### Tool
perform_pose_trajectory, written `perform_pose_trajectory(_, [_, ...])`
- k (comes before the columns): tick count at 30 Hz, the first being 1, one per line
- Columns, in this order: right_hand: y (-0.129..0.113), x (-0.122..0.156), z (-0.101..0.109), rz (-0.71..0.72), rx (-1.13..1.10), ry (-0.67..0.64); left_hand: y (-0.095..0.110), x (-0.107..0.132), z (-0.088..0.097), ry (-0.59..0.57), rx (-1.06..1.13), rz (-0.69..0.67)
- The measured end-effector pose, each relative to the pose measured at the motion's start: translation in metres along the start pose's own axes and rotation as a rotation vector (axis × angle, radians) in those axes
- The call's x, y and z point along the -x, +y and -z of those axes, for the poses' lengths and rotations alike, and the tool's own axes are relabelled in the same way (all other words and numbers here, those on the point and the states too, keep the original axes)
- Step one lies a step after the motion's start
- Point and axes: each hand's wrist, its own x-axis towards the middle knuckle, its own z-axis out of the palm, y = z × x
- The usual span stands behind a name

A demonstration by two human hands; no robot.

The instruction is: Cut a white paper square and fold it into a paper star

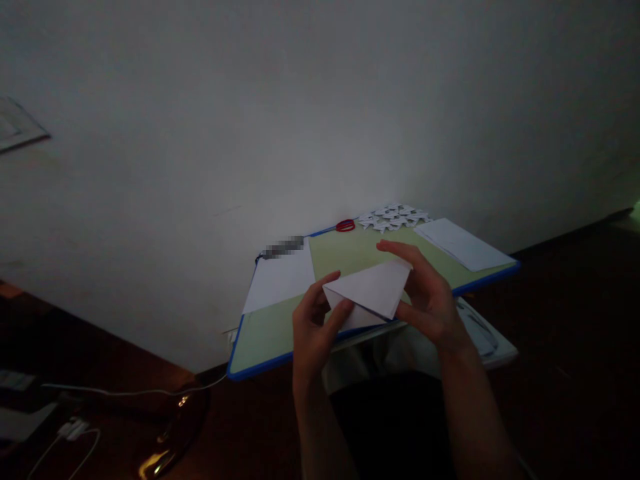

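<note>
A folded sheet of white paper (373,287) with a pointed flap is held above the near edge of the table. My left hand (316,323) pinches its left side, thumb in front and fingers behind. At the right edge of the paper, my right hand (431,300) has its thumb near the lower corner and its other fingers partly hidden behind. The right index finger is raised off the paper. Underneath lies a pale green tabletop (270,337) with a blue rim.
Many small folded white paper pieces (395,217) lie at the table's back, beside red-handled scissors (345,226). White sheets (463,245) rest at the right, another sheet (280,277) at the left. A wall (300,120) stands behind. A white cable (135,393) runs at lower left.
</note>
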Motion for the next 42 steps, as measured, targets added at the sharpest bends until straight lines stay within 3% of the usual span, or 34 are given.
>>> perform_pose_trajectory(3, [0.003,-0.004,-0.003,0.031,0.068,0.088,0.000,0.000,0.000,-0.030,-0.077,-0.011])
perform_pose_trajectory(8, [0.009,-0.009,-0.018,-0.018,0.103,0.367,-0.001,0.001,0.000,-0.045,-0.216,-0.067])
perform_pose_trajectory(11, [0.009,-0.008,-0.027,-0.060,0.113,0.405,0.001,0.001,-0.003,-0.042,-0.268,-0.112])
perform_pose_trajectory(21, [-0.001,-0.002,-0.044,-0.066,-0.018,0.252,0.002,-0.005,-0.013,0.188,-0.346,-0.071])
perform_pose_trajectory(33, [0.005,-0.003,-0.048,-0.178,-0.089,0.229,0.000,-0.005,-0.016,0.244,-0.360,-0.075])
perform_pose_trajectory(39, [0.003,-0.003,-0.046,0.003,0.156,0.268,0.001,-0.007,-0.020,0.251,-0.274,-0.034])
perform_pose_trajectory(42, [-0.001,-0.003,-0.040,0.147,0.256,0.103,0.003,-0.008,-0.020,0.289,-0.264,-0.043])
